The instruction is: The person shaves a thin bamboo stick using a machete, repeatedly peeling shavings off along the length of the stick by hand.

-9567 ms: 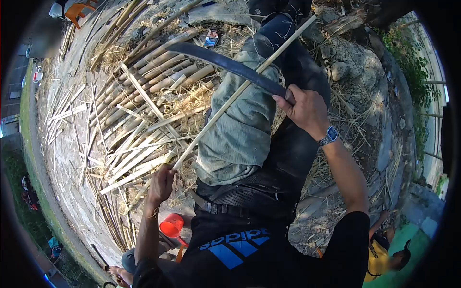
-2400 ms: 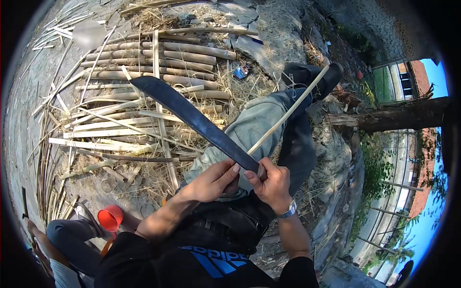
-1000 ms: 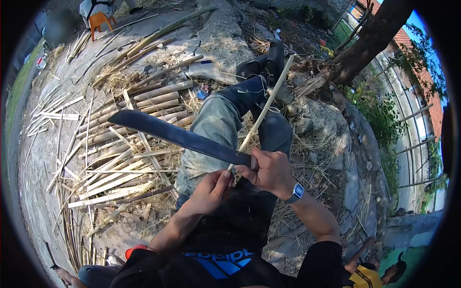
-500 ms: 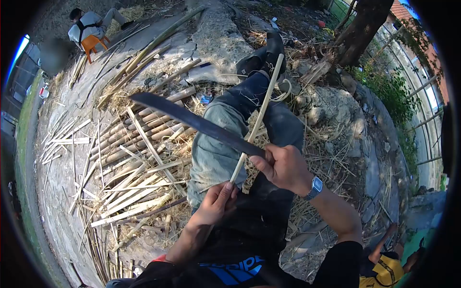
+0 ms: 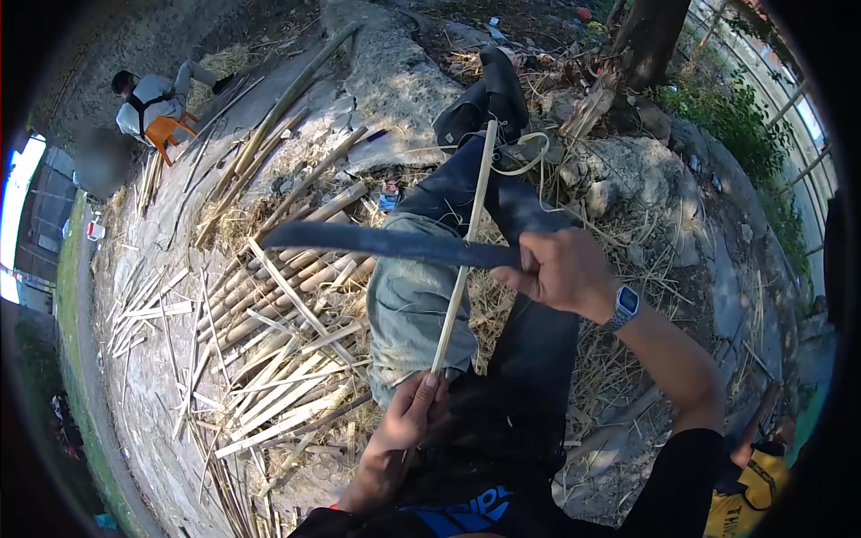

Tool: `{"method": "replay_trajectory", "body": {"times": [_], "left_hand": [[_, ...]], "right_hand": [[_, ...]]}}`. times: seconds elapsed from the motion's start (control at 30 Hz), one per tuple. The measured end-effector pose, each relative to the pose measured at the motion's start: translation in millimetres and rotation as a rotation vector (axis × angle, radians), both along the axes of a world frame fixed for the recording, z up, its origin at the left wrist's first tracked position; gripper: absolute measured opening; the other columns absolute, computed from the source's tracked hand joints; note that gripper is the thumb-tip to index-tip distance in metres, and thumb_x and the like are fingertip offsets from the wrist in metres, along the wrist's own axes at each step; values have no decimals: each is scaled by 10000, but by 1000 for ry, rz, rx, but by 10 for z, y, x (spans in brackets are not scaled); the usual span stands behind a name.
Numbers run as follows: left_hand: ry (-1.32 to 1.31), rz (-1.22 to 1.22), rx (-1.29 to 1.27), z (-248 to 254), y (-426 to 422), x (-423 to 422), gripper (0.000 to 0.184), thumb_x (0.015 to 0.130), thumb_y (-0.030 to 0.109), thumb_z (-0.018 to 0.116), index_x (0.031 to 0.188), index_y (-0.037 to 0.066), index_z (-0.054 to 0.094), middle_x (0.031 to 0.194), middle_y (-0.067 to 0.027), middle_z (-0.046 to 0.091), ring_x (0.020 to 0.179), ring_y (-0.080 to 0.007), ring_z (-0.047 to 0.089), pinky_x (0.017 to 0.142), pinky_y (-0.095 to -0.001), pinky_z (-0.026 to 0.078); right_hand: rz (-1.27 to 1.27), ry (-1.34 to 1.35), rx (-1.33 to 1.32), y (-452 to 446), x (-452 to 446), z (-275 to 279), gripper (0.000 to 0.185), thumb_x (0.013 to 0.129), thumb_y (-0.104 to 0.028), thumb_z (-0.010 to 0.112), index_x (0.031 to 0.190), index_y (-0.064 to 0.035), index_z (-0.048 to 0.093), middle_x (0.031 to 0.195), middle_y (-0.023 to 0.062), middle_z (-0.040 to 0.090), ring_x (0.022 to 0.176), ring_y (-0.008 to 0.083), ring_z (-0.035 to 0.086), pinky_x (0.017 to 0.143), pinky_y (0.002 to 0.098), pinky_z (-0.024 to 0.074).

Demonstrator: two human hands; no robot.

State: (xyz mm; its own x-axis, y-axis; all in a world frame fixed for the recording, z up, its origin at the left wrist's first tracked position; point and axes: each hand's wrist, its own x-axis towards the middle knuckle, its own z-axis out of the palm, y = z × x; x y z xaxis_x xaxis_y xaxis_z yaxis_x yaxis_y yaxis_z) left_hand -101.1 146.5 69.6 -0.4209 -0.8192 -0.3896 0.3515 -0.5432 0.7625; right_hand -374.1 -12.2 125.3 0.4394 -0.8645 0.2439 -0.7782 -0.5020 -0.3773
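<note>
The left hand (image 5: 414, 411) was clasped around the near end of a pale strip (image 5: 451, 314); the right hand (image 5: 569, 276), well apart from it, gripped a long dark blade (image 5: 386, 243) by its handle. The blade crossed over the strip, which slanted away above a grey-green cloth (image 5: 408, 314) on the person's leg. Leftward lay split pieces (image 5: 285, 421) and, beyond them, stacked poles (image 5: 318, 269). Farther off, another person (image 5: 148, 94) sat on an orange chair (image 5: 166, 133).
</note>
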Motion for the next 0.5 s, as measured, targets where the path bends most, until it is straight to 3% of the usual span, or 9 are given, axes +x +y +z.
{"method": "replay_trajectory", "body": {"times": [0.07,0.13,0.2,0.27,0.33,0.37,0.4,0.5], "left_hand": [[19,52,139,-31,56,115,342,1135,303,376,903,73,476,612,53,331,491,-58,276,453,-238,238],[-48,35,71,-38,69,77,345,1135,309,368,921,69,493,613,53,333,496,-64,275,459,-240,228],[-21,-1,-44,-68,42,111,342,1133,309,372,948,61,516,615,55,338,499,-64,270,460,-246,231],[18,29,15,-137,-17,101,332,1130,311,385,983,56,540,630,59,343,513,-64,285,466,-247,233],[-72,55,15,-58,-101,43,316,1103,322,436,948,68,546,636,34,410,510,-63,326,459,-240,252],[-229,-4,23,90,-157,36,299,1085,331,463,970,73,561,671,6,493,542,-77,387,478,-233,281],[-228,-3,31,68,-188,-1,299,1085,331,463,970,73,561,671,6,493,542,-77,387,478,-233,281],[41,-2,-126,-165,-233,-41,372,1085,408,450,958,81,573,653,-48,533,517,-101,421,465,-257,298]], "right_hand": [[-374,-56,128,-576,-313,70,727,957,-676,558,627,-31,611,479,106,558,455,300,598,477,412,478],[-490,-39,15,-993,-618,-50,748,995,-641,527,598,-11,593,454,122,518,427,288,553,455,409,420],[-513,-174,1,-1043,-675,-110,741,1005,-630,521,601,-13,585,451,99,499,422,249,535,453,391,397],[-507,-290,4,-1031,-656,-149,734,1014,-619,515,603,-14,576,449,75,481,418,210,516,450,373,375],[-435,-605,160,-689,-450,-74,714,1023,-603,511,603,-26,550,466,24,443,442,129,471,463,333,348],[-420,-705,243,-503,-326,-7,676,1020,-570,542,601,-40,526,489,-11,419,469,90,450,477,313,336],[-421,-703,251,-375,-253,-38,676,1020,-570,542,601,-40,526,489,-11,419,469,90,450,477,313,336],[-287,-714,292,14,-55,-74,661,999,-629,548,637,-77,507,507,-15,449,439,66,432,437,260,340]]}}
